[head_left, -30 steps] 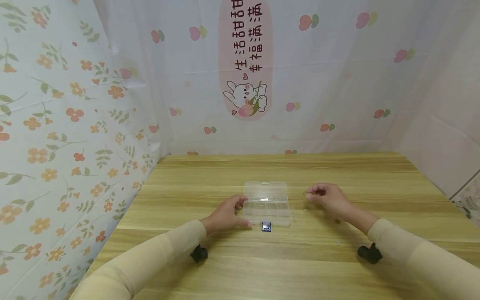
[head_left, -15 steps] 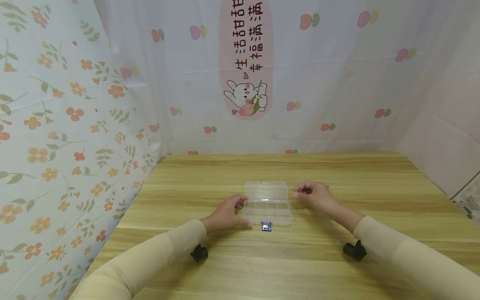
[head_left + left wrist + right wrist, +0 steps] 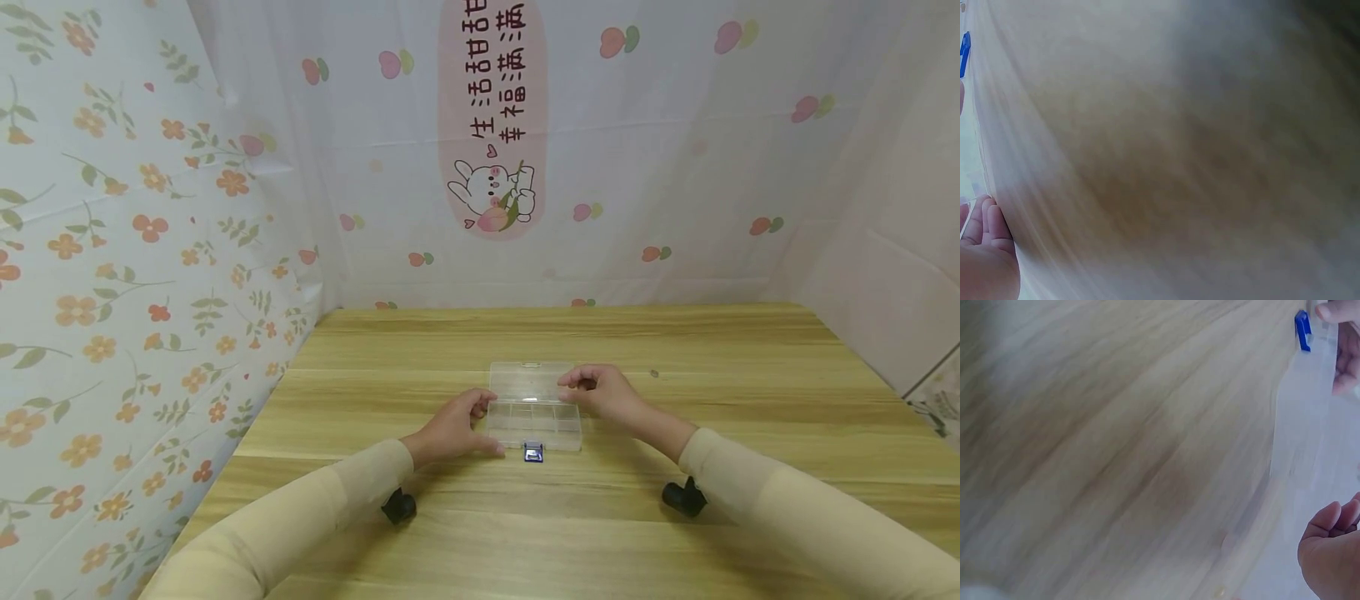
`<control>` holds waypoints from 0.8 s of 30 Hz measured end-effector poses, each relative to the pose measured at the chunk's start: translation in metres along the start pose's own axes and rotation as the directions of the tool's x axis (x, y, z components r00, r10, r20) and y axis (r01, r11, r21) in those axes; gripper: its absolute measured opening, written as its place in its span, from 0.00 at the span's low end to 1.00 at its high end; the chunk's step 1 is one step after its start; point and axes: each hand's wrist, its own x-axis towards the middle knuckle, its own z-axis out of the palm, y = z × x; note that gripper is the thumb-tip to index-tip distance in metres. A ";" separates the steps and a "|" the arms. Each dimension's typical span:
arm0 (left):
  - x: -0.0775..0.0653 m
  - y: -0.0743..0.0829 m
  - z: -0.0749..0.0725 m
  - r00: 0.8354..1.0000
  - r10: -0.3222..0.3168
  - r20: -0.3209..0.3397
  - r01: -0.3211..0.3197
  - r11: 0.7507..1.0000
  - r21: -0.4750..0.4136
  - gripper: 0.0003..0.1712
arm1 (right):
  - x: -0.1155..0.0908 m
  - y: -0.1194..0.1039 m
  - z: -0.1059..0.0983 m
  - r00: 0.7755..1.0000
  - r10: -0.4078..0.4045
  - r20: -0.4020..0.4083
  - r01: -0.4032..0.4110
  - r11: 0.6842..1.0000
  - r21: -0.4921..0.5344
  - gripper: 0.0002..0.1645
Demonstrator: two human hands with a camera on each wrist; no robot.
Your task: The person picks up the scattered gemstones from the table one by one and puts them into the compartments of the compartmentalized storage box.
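Right hand: it was at the right side of the hinged lid, thumb and fingertips drawn close; I could not tell whether they pinched anything. If they did, I judged a drop the likeliest trouble, since a piece let go too early would land on the lid, not in a cell.
Hinge side: the fingers were near enough, I thought, that a low pass could snag the lid.
Left hand: it gripped the left end of the clear compartment box, thumb at the front, fingers behind. Were that hold to slacken, so light a box might skate on the wood-grain tabletop.
Small loose piece: it lay beyond the right hand, well apart from the box; I could not identify it, and a careless backswing might brush it away.
Clear compartment box: it stood open, lid folded back, blue latch jutting from the front.
Compartments: thin dividers split the base; I made out nothing inside, though the picture was too coarse for certainty.
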 end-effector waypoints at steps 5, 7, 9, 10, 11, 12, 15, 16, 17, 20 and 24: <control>0.000 0.001 0.000 1.000 -0.002 0.000 0.002 1.000 0.007 0.46 | 0.003 -0.003 0.011 1.000 -0.020 0.019 0.020 1.000 0.005 0.10; 0.000 0.002 0.000 1.000 -0.001 -0.001 0.001 1.000 0.013 0.46 | 0.005 -0.004 0.015 0.999 -0.033 0.022 0.033 0.999 0.002 0.10; 0.000 0.002 0.000 1.000 -0.006 -0.002 0.006 1.000 0.014 0.46 | 0.006 -0.005 0.020 0.999 -0.038 0.024 0.038 0.999 -0.001 0.09; 0.000 0.002 0.000 1.000 -0.008 -0.001 0.008 1.000 0.013 0.46 | 0.007 -0.006 0.022 0.999 -0.035 0.024 0.036 0.999 -0.002 0.09; 0.000 0.002 0.001 1.000 -0.011 -0.001 0.011 1.000 0.012 0.46 | 0.008 -0.007 0.024 0.999 -0.037 0.027 0.037 0.999 -0.010 0.09; 0.000 0.002 0.000 1.000 -0.013 -0.001 0.013 1.000 0.010 0.46 | 0.009 -0.008 0.025 0.999 -0.034 0.031 0.034 0.999 -0.015 0.09; 0.000 0.002 0.001 1.000 -0.009 -0.002 0.009 1.000 0.009 0.46 | 0.011 -0.010 0.030 0.999 -0.036 0.037 0.037 0.999 -0.032 0.08; 0.000 0.002 0.001 1.000 -0.009 -0.002 0.009 1.000 0.009 0.46 | 0.013 -0.011 0.031 0.998 -0.042 0.040 0.044 0.998 -0.038 0.08; 0.000 0.002 0.001 1.000 -0.008 -0.002 0.008 1.000 0.008 0.46 | 0.014 -0.011 0.032 0.998 -0.051 0.042 0.053 0.997 -0.048 0.08; 0.000 0.001 0.000 1.000 -0.005 0.001 0.005 1.000 -0.004 0.46 | 0.017 -0.015 0.035 0.997 -0.065 0.046 0.068 0.996 -0.061 0.07; 0.000 0.001 0.000 1.000 -0.007 0.005 0.007 1.000 -0.015 0.46 | 0.021 -0.019 0.039 0.995 -0.082 0.056 0.086 0.994 -0.073 0.06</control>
